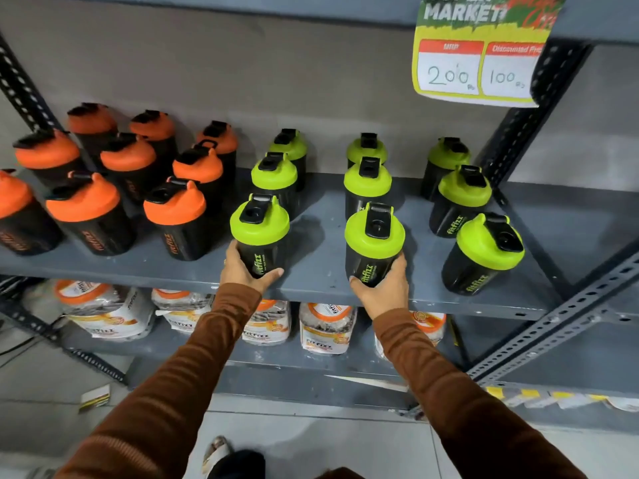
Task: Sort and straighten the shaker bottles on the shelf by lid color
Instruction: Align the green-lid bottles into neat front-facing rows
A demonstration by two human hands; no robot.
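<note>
Black shaker bottles stand on a grey metal shelf (318, 271). Several with orange lids (174, 205) fill the left half in rows. Several with green lids stand on the right in three columns. My left hand (243, 269) grips the body of the front green-lidded bottle (260, 221) in the left column. My right hand (382, 290) grips the front green-lidded bottle (374, 233) in the middle column. Both bottles stand upright at the shelf's front edge. The front bottle of the right column (489, 245) leans to the right, untouched.
A price sign (479, 63) hangs from the shelf above at the upper right. Perforated steel uprights (518, 133) frame the shelf's right side. The lower shelf holds white packaged jars with orange lids (326, 328). A small card (95, 397) lies on the floor.
</note>
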